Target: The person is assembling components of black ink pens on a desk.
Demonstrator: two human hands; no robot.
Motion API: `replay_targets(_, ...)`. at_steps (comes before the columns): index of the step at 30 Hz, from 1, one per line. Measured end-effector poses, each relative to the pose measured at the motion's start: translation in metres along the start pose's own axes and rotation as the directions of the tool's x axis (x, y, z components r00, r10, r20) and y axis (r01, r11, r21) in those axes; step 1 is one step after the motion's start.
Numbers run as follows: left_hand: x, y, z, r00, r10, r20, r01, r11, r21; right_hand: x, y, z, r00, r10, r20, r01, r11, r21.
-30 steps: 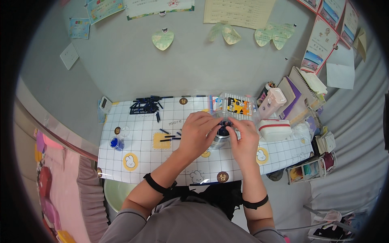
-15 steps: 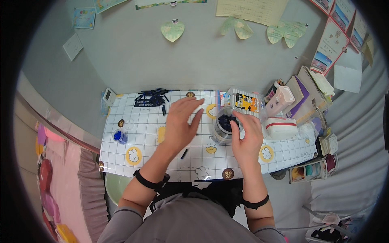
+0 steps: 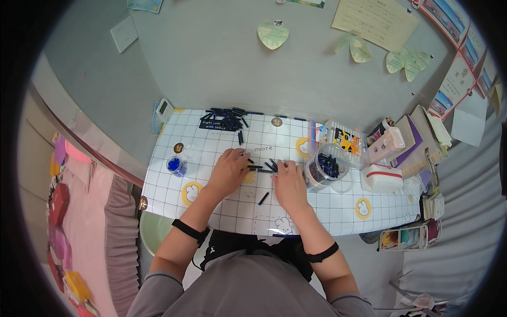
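Several dark blue ink cartridges (image 3: 260,168) lie loosely on the white gridded table mat between my hands. My left hand (image 3: 227,171) rests palm down at their left end, fingers stretched toward them and slightly apart. At their right end my right hand (image 3: 289,185) lies with its fingertips on or beside the nearest ones; its fingers are spread. A single cartridge (image 3: 263,198) lies closer to me. Right of my right hand, a clear plastic jar (image 3: 317,177) without a lid holds many more cartridges (image 3: 328,165). What lies under my fingers is hidden.
A heap of cartridges (image 3: 227,117) lies at the far left by the wall. A small clear jar with blue contents (image 3: 176,166) stands left. Right are a pink box (image 3: 385,143), a white pouch (image 3: 383,178), notebooks (image 3: 422,134) and a clear lid (image 3: 343,183).
My right hand has left the jar and come down left of it. My left hand has lowered to the mat. Several cartridges now show between them. The whole view has shifted.
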State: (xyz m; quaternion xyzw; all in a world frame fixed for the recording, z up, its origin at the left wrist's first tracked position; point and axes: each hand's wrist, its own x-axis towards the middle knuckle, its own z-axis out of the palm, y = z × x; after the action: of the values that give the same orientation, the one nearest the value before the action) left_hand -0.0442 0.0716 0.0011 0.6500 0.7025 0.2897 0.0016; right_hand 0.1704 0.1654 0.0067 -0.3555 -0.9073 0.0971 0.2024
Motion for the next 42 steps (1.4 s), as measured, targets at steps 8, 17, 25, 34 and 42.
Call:
replay_targets(8,-0.006,-0.005,-0.007,0.996,-0.014,0.085,0.023,0.994,-0.107,0.01,-0.004,0.008,0.996,-0.066,0.054,0.055,0.982,0.18)
replay_targets(17,-0.022,0.011,-0.022,0.972,-0.106,0.21,0.138,0.98,-0.144,0.011,0.001,0.007,0.983,-0.146,0.11,0.116,0.964,0.238)
replay_targets(25,-0.03,0.009,-0.027,0.976,-0.136,0.173,0.162,0.976,-0.147,0.012,-0.016,-0.002,0.98,-0.198,-0.03,0.197,0.928,0.317)
replay_targets(34,-0.032,0.003,-0.033,0.974,-0.15,0.169,0.198,0.926,-0.32,0.024,-0.025,0.033,0.948,-0.318,0.028,0.301,0.919,0.254)
replay_targets(42,-0.026,0.007,-0.02,0.977,-0.158,0.147,0.2,0.916,-0.348,0.038,-0.024,0.029,0.944,-0.295,0.148,0.25,0.932,0.262)
